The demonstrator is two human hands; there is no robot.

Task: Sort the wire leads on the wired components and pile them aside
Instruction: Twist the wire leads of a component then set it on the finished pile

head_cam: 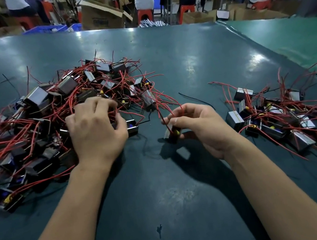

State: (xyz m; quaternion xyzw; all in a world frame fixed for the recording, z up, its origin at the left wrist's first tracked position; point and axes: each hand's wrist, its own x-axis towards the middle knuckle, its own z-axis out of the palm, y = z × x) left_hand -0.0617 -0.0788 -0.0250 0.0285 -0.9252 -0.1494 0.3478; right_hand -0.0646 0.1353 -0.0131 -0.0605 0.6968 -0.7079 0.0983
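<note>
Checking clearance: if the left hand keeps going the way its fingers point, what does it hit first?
The left hand is already at the near edge of the big pile, fingertips among red leads. Straight on, it probably meets more tangled leads and components. Depth is unclear.

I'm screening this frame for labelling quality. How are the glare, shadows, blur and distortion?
Head view: overhead lamps leave bright glare patches on the green table; the right hand throws a dark shadow onto the table beneath it; wide-angle distortion bows the table's far edge; the left hand looks slightly motion-blurred; background workers are soft.
</note>
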